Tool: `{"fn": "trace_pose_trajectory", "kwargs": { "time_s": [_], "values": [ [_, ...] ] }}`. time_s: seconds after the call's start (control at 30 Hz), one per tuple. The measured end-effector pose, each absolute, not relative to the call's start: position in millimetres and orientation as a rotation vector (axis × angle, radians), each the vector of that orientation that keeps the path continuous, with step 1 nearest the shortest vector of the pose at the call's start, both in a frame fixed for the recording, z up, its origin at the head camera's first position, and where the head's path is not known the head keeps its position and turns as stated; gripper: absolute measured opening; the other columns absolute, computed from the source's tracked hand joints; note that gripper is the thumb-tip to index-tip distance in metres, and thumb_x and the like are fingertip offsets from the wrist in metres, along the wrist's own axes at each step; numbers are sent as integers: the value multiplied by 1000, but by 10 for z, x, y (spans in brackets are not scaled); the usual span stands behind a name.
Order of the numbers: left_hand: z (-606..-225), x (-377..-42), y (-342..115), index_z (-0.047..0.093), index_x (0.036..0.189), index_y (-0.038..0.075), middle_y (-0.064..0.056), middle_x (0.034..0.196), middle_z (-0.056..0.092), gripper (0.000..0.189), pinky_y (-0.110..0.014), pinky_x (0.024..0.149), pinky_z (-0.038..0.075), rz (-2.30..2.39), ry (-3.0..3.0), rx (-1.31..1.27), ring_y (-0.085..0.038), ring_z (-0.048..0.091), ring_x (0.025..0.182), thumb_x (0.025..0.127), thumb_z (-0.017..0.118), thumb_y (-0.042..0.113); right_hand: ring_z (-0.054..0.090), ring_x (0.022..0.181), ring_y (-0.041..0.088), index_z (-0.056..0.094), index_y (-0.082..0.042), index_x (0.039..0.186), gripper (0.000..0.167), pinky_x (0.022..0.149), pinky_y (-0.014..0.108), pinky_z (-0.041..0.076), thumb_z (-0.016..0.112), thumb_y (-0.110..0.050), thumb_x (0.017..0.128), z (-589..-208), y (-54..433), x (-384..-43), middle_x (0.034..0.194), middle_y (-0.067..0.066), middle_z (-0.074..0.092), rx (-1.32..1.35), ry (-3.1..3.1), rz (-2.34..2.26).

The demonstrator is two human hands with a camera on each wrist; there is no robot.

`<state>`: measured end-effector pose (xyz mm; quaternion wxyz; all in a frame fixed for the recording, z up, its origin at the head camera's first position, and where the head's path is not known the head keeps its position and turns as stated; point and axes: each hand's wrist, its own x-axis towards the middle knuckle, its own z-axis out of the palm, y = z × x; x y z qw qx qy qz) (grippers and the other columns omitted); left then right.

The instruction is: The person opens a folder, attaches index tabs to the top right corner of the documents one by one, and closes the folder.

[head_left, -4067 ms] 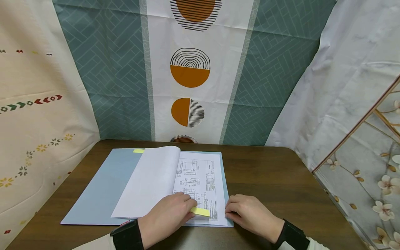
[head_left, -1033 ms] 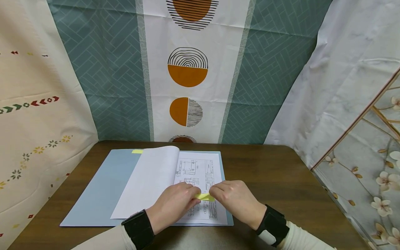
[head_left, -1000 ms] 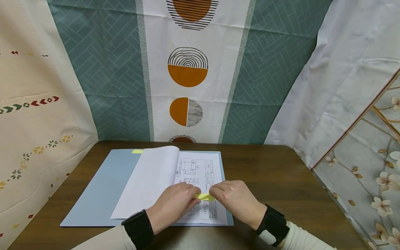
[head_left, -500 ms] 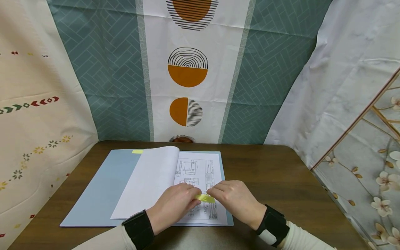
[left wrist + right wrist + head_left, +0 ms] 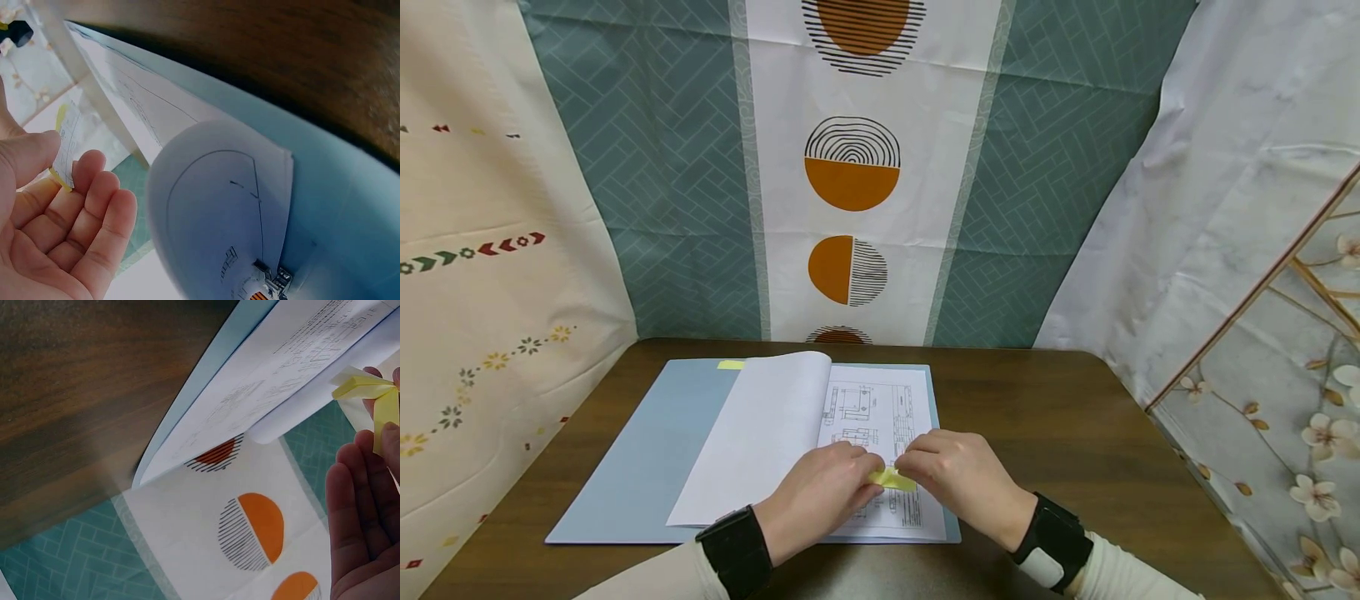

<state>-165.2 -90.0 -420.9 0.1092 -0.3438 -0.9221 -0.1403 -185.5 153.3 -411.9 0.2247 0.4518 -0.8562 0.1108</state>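
A small pad of yellow sticky notes [image 5: 892, 479] is between my hands, above the printed drawing sheet [image 5: 880, 400]. My left hand [image 5: 820, 492] pinches its left end between thumb and fingers; the left wrist view shows its pale printed underside. Over the pad's other end, my right hand [image 5: 966, 467] pinches a yellow strip [image 5: 386, 415] with thumb and fingertips. In the right wrist view this strip bends away from the rest of the pad. Beneath lies an open light blue folder [image 5: 625, 467], a white page [image 5: 760, 433] turned over to its left.
Another yellow sticky note [image 5: 731, 364] shows at the folder's top, beside the turned page. A metal clip [image 5: 275, 278] appears near the curled page in the left wrist view. The brown wooden table [image 5: 1037, 400] extends right, with patterned cloths [image 5: 700, 167] hanging behind it.
From the folder's right edge, my right hand has come over to the sticky note pad. My left hand has raised the pad slightly. Lately the yellow strip has shifted a little between my fingers.
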Motion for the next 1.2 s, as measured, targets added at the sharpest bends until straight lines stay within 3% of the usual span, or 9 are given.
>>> {"fn": "trace_pose_trajectory", "kwargs": {
  "time_s": [1.2],
  "values": [
    [-4326, -1618, -842, 79, 99, 15, 11, 78, 67, 22, -25, 66, 49, -427, -2784, -1030, -4, 51, 66, 90, 95, 25, 75, 90, 7, 87, -20, 103, 36, 81, 26, 63, 104, -8, 74, -4095, 1585, -1879, 99, -9, 80, 1230, -2254, 331]
  ]
}}
